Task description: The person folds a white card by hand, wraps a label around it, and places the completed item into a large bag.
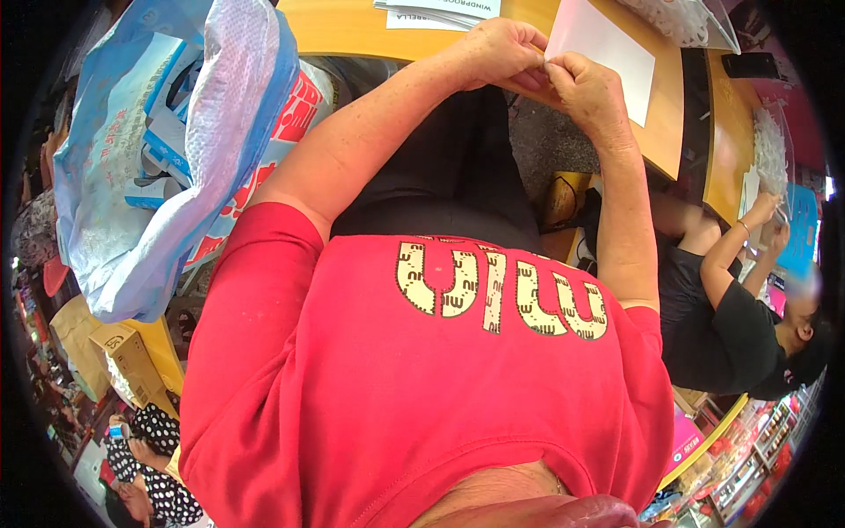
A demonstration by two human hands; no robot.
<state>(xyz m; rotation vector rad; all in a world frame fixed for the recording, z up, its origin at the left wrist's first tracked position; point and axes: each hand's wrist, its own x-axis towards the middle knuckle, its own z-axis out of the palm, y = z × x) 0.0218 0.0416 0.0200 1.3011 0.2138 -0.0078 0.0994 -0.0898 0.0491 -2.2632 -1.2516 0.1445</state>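
Note:
My left hand [503,55] and my right hand [588,95] meet at the near edge of a wooden table, fingertips pinched close together. Whatever lies between the fingers is too small or hidden to make out. Right at the fingertips is one corner of a white sheet [609,55], which reaches over the tabletop beyond my right hand. A stack of printed white papers [444,12] rests on the table [348,28], past my left hand.
A large blue-and-white woven sack [220,114] holding small blue-and-white boxes [167,141] stands at left. Clear plastic packaging [673,19] sits at the table's far right. Another person in black [731,326] works at a second table [729,150] on the right. Behind left is a cardboard box [130,356].

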